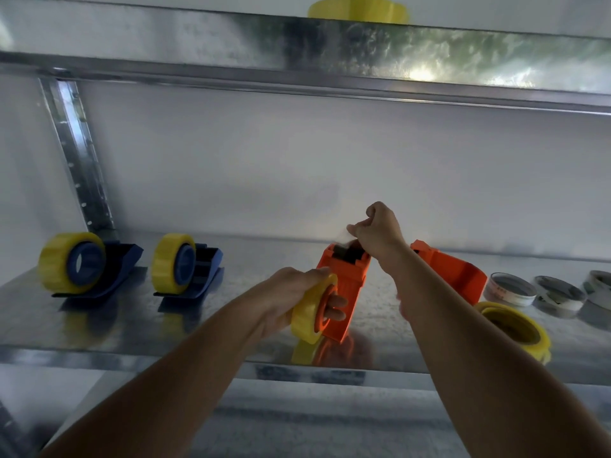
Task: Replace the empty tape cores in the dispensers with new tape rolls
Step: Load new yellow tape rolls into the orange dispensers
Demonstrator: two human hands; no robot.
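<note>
Left hand (299, 297) clamps roll (309, 317) on dispenser (344, 285); right hand (377, 231) pinches apparently the thin, sticky tape end (347, 238); grip edges only.

The yellow tape roll on the upper shelf (358, 7) is cut off by the top edge of the picture. The second orange plastic dispenser (453, 269) is partly hidden behind the right forearm (463, 312). The loose yellow tape roll lying near the front edge of the metal shelf (515, 325) is half covered by the same forearm. The white empty core at the right end of the shelf (600, 287) is cut by the right edge. The thin clear strip pinched in the right hand (380, 231) is blurred — its end cannot be told.
</note>
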